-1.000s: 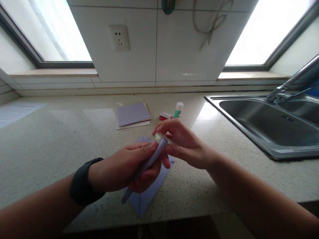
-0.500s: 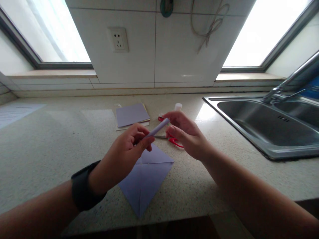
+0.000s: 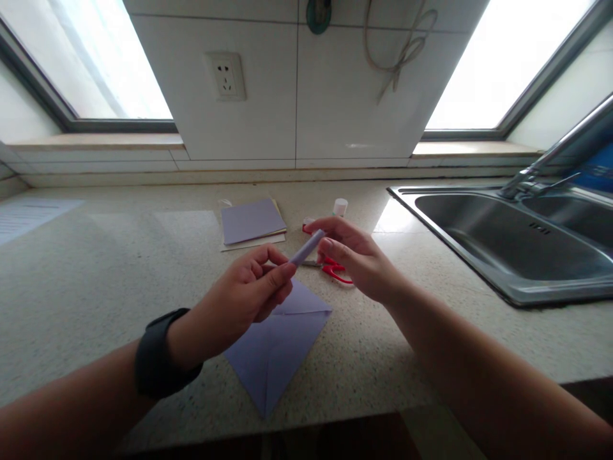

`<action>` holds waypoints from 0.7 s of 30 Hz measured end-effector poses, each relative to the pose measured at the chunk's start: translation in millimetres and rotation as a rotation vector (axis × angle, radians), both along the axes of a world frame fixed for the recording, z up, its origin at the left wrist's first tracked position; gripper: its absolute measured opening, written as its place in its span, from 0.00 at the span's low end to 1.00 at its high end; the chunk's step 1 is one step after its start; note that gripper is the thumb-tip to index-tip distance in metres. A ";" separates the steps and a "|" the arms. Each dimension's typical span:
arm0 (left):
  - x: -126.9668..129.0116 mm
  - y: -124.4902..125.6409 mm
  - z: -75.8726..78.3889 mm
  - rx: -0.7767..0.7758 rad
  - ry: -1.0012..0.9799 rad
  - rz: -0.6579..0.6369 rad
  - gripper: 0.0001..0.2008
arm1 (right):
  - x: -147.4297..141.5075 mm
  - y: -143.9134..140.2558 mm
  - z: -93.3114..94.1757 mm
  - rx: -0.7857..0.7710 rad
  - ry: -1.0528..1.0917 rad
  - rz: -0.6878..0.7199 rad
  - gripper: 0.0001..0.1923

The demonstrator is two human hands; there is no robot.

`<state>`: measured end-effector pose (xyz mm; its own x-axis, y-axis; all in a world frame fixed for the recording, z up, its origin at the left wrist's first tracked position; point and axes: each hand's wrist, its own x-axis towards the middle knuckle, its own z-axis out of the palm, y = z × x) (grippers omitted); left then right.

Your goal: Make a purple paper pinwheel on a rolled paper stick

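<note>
A thin lavender paper roll (image 3: 307, 246) slants up to the right, its lower end pinched between the thumb and fingers of my left hand (image 3: 256, 281). Around its upper end curve the parted thumb and forefinger of my right hand (image 3: 361, 259); whether they touch it I cannot tell. Beneath my hands lies a creased lavender paper square (image 3: 282, 348), turned corner-first, partly covered by my left hand. Scissors with red handles (image 3: 336, 271) rest on the counter behind my right fingers, partly hidden.
A stack of lavender paper (image 3: 253, 222) lies at the back of the counter (image 3: 119, 275). A white-capped tube (image 3: 340, 207) stands behind my right hand, beside a small red item (image 3: 305, 227). To the right is a steel sink (image 3: 479, 236); a printed sheet (image 3: 33, 217) lies far left.
My left hand has shifted slightly along the paper roll, so less of it shows. The right hand stays by the upper end. The whole view has drifted a little.
</note>
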<state>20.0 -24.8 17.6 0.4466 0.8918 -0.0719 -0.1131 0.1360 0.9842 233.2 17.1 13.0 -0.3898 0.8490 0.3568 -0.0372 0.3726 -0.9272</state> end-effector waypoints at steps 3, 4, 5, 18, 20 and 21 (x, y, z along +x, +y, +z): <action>-1.6 -0.2 -0.2 -0.158 -0.110 -0.138 0.15 | 0.5 1.3 -1.8 -0.024 0.037 0.058 0.20; -2.4 -0.2 -0.5 -0.199 -0.132 -0.185 0.14 | 0.4 1.8 -2.7 -0.032 0.048 0.078 0.20; -3.2 0.0 -0.9 -0.229 -0.143 -0.224 0.13 | 0.2 2.4 -3.7 -0.039 0.056 0.098 0.20; -11.4 13.7 -2.2 0.185 0.229 0.001 0.19 | -11.5 6.8 -15.3 -0.006 -0.112 0.023 0.17; -11.7 13.9 2.0 0.269 0.254 0.054 0.17 | -16.7 4.3 -17.2 -0.006 -0.123 0.043 0.20; -11.9 13.8 3.9 0.301 0.270 0.072 0.15 | -19.3 2.6 -17.6 -0.014 -0.123 0.055 0.21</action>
<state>8.1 -11.0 21.5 0.3834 0.9191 0.0904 0.1562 -0.1610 0.9745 213.9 19.7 -4.6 -0.4762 0.8294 0.2920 0.0565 0.3602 -0.9311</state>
